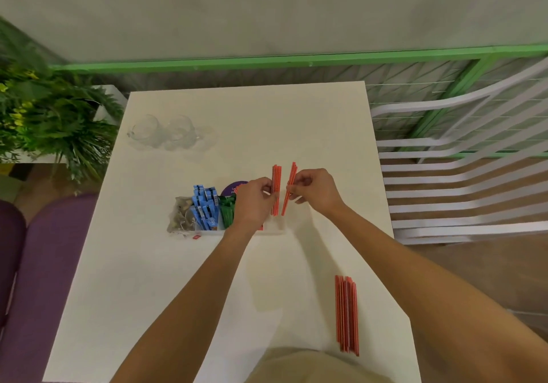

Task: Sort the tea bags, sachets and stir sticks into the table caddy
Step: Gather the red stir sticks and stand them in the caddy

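Pinching one upright bundle of red stir sticks point(276, 190) in the left hand point(255, 202) and another point(290, 188) in the right hand point(314, 190), the person is holding both over the clear caddy's point(272, 230) right-hand compartment and should be lowering them together, ends squared, while the last stir sticks point(347, 314) are waiting on the table's point(178, 293) near edge.

We see both hands over the clear caddy point(275, 230) at table point(178, 279) center. Left hand point(255, 202) pinches an upright bundle of red stir sticks point(276, 190); right hand point(315, 191) pinches a 2nd bundle point(289, 188), tilted, just beside it at 3 o'clock. Caddy holds tea bags point(182, 213), blue sachets point(206, 207), green sachets point(227, 210). Loose red sticks point(347, 316) lie flat at 5 o'clock; glasses point(166, 132) at 11.
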A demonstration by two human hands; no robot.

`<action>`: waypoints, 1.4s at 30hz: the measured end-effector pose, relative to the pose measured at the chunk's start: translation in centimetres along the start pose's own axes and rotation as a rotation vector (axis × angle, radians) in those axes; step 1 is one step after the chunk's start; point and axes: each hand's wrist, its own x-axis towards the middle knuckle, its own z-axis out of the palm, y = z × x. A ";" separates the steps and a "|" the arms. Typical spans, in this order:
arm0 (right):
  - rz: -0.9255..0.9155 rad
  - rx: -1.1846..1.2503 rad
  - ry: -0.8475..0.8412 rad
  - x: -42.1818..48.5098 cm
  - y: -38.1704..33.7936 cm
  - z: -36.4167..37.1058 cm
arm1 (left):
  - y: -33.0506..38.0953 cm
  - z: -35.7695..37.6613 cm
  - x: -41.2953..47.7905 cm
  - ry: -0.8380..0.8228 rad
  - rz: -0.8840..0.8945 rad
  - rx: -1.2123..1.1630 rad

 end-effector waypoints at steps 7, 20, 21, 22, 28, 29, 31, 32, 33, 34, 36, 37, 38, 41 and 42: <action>0.006 -0.206 -0.035 2.1 0.9 1.6 | -0.3 1.0 0.5 -0.026 0.006 0.085; -0.071 -0.401 -0.096 2.4 2.3 2.0 | -0.9 1.9 0.5 -0.016 0.036 0.148; -0.075 -0.404 -0.101 2.3 2.3 2.0 | -0.8 1.9 0.3 -0.016 0.038 0.131; -0.077 -0.409 -0.108 2.2 2.3 2.0 | -0.8 1.9 0.1 -0.015 0.035 0.114; -0.053 -0.428 -0.171 1.3 2.4 1.6 | -1.2 1.7 -1.2 0.027 0.023 0.081; -0.050 -0.435 -0.197 1.1 2.4 1.6 | -1.4 1.5 -1.4 0.029 0.020 0.068; -0.058 -0.483 -0.253 0.8 2.4 1.7 | -1.7 1.4 -1.8 0.011 0.005 0.056; -0.063 -0.515 -0.270 0.7 2.4 1.8 | -1.8 1.5 -1.8 -0.014 -0.006 0.054; -0.068 -0.548 -0.280 0.6 2.3 1.9 | -2.0 1.6 -1.8 -0.042 -0.020 0.046; -0.072 -0.583 -0.287 0.6 2.2 2.1 | -2.1 1.7 -1.8 -0.068 -0.043 0.039; -0.070 -0.646 -0.297 0.6 2.1 2.4 | -2.2 1.9 -1.6 -0.094 -0.080 0.035; -0.065 -0.672 -0.300 0.7 1.9 2.5 | -2.1 2.0 -1.5 -0.093 -0.088 0.035; -0.058 -0.691 -0.302 0.6 1.8 2.6 | -2.1 2.0 -1.5 -0.088 -0.096 0.034; -0.062 -0.730 -0.282 0.6 1.6 2.6 | -1.9 2.2 -1.7 -0.080 -0.112 0.004; -0.065 -0.742 -0.275 0.6 1.6 2.6 | -1.9 2.2 -1.8 -0.083 -0.122 -0.005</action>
